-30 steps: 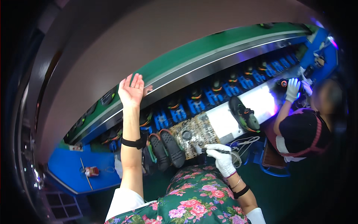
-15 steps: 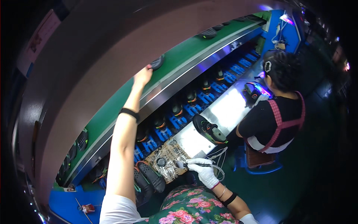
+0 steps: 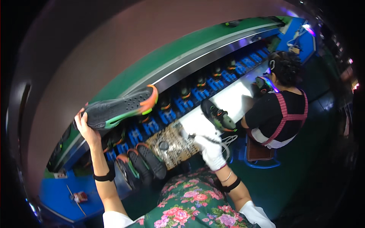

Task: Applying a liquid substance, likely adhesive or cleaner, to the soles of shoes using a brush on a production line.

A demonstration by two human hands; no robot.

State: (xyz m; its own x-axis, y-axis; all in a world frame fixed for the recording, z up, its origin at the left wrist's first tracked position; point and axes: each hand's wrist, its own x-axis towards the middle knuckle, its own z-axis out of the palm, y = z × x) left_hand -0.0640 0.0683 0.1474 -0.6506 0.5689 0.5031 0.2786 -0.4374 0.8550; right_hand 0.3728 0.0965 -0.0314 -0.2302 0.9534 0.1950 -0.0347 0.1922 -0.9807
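My left hand, bare, grips one end of a shoe sole, black and perforated with orange and green edges. The sole is raised over the front edge of the green conveyor belt. My right hand, in a white glove, is closed round a dark-handled brush, blurred by motion. It hovers by the right edge of a stained, glue-smeared board. On that board sits a small round dark dish. Several more soles lie side by side left of the board.
A dark shoe stands on the white bench beyond the board. At right, a person in a black top sits on a stool, holding another shoe under violet light. Blue racks carrying shoes run beneath the belt.
My left hand has come back from the belt toward the lower left, and the sole is now lifted in it. The gloved hand with the brush has shifted slightly right and upward.
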